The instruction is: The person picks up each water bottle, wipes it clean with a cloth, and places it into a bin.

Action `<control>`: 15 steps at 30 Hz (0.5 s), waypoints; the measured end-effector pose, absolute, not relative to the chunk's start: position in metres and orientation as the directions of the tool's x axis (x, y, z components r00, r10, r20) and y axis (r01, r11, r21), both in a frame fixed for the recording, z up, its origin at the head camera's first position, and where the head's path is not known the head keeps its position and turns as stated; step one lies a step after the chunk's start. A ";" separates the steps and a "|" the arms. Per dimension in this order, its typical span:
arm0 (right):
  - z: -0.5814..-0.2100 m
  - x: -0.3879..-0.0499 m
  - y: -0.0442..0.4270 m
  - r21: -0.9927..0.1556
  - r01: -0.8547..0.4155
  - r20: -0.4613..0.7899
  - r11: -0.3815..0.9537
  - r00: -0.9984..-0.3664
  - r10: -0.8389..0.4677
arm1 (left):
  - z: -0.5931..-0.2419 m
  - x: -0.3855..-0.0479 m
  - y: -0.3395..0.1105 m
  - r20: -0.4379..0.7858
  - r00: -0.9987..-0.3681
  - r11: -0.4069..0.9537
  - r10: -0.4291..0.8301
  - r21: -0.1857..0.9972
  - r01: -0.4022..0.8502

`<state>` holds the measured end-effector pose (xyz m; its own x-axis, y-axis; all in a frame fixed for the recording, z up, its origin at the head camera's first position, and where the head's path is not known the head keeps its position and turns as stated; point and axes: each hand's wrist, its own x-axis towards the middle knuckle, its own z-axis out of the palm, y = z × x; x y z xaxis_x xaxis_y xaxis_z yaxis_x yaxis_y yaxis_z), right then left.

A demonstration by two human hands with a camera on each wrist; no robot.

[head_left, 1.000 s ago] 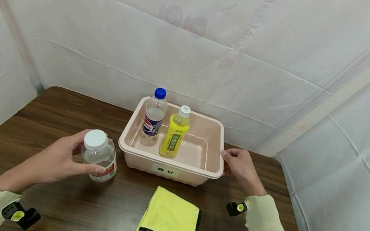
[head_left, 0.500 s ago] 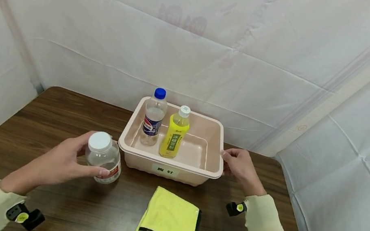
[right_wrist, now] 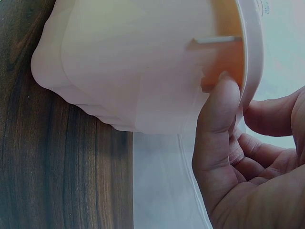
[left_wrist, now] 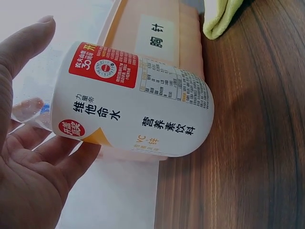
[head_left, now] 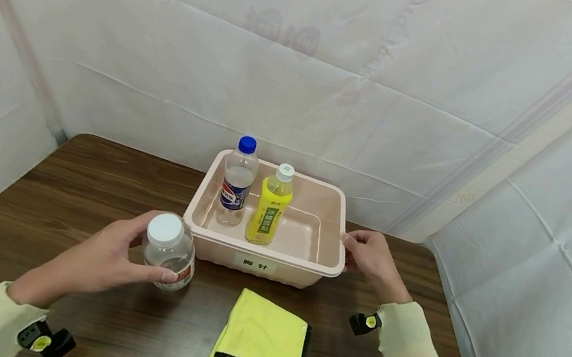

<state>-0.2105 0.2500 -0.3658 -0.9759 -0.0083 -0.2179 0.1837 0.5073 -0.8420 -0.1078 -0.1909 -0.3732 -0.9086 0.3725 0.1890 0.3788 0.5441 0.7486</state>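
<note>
My left hand [head_left: 101, 264] holds a clear drink bottle [head_left: 171, 257] with a wide white cap, thumb on the near side and fingers behind. Its white printed label [left_wrist: 119, 105] faces the left wrist camera. The bottle is upright beside the left front corner of a pale pink plastic basin [head_left: 228, 248]; whether its base touches the table cannot be told. My right hand [head_left: 371, 260] pinches the basin's right rim [right_wrist: 250, 52] between thumb and fingers. Inside the basin stand a blue-capped clear bottle [head_left: 238, 173] and a yellow-labelled drink bottle [head_left: 270, 211] with a white cap.
A folded yellow cloth [head_left: 263, 337] with black edging lies on the brown wooden table [head_left: 121, 328] in front of the basin. White sheeting [head_left: 301, 92] hangs behind the table and along both sides.
The left hand has moved right and slightly nearer with the white-capped bottle, closer to the basin's corner. My right hand and the basin have stayed in place.
</note>
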 end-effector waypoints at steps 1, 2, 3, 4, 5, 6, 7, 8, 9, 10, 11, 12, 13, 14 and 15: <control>-0.366 -0.210 0.250 -0.842 0.184 -0.218 0.507 -0.976 -0.007 | -0.373 -0.107 -0.190 0.188 -0.908 0.544 0.374 0.749 0.379; -0.366 -0.210 0.250 -0.841 0.185 -0.218 0.508 -0.976 -0.007 | -0.373 -0.107 -0.190 0.188 -0.908 0.544 0.375 0.748 0.380; -0.366 -0.210 0.250 -0.841 0.185 -0.219 0.508 -0.976 -0.007 | -0.373 -0.106 -0.189 0.188 -0.907 0.545 0.377 0.747 0.381; -0.366 -0.210 0.250 -0.842 0.185 -0.218 0.508 -0.976 -0.007 | -0.373 -0.105 -0.188 0.188 -0.906 0.545 0.379 0.746 0.382; -0.366 -0.210 0.250 -0.843 0.186 -0.220 0.505 -0.976 -0.008 | -0.373 -0.105 -0.188 0.189 -0.905 0.546 0.380 0.744 0.385; -0.366 -0.210 0.250 -0.844 0.186 -0.220 0.503 -0.975 -0.009 | -0.373 -0.104 -0.187 0.191 -0.904 0.546 0.382 0.743 0.387; -0.366 -0.210 0.250 -0.845 0.186 -0.221 0.501 -0.975 -0.011 | -0.373 -0.104 -0.186 0.193 -0.903 0.545 0.385 0.742 0.391; -0.365 -0.210 0.250 -0.846 0.186 -0.222 0.499 -0.975 -0.012 | -0.373 -0.103 -0.186 0.195 -0.901 0.543 0.388 0.742 0.394; -0.365 -0.210 0.250 -0.847 0.185 -0.221 0.499 -0.975 -0.012 | -0.373 -0.103 -0.185 0.197 -0.899 0.540 0.392 0.741 0.398; -0.365 -0.210 0.250 -0.847 0.185 -0.219 0.498 -0.976 -0.011 | -0.373 -0.102 -0.184 0.199 -0.897 0.538 0.395 0.741 0.402; -0.365 -0.210 0.250 -0.848 0.184 -0.218 0.497 -0.976 -0.012 | -0.373 -0.102 -0.183 0.201 -0.895 0.535 0.398 0.742 0.405; -0.365 -0.210 0.250 -0.848 0.183 -0.217 0.497 -0.976 -0.011 | -0.374 -0.101 -0.182 0.202 -0.894 0.533 0.400 0.742 0.407; -0.365 -0.210 0.250 -0.849 0.183 -0.217 0.496 -0.976 -0.012 | -0.374 -0.101 -0.182 0.204 -0.892 0.531 0.403 0.742 0.409; -0.365 -0.210 0.250 -0.849 0.182 -0.216 0.496 -0.976 -0.012 | -0.374 -0.100 -0.181 0.204 -0.891 0.529 0.405 0.743 0.410; -0.365 -0.210 0.250 -0.849 0.183 -0.216 0.496 -0.976 -0.011 | -0.374 -0.100 -0.180 0.204 -0.891 0.527 0.406 0.744 0.411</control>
<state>-0.2095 0.2497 -0.3654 -0.9763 -0.0106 -0.2162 0.1826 0.4961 -0.8488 -0.1000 -0.1799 -0.3743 -0.8906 0.4063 0.2043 0.4110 0.5268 0.7441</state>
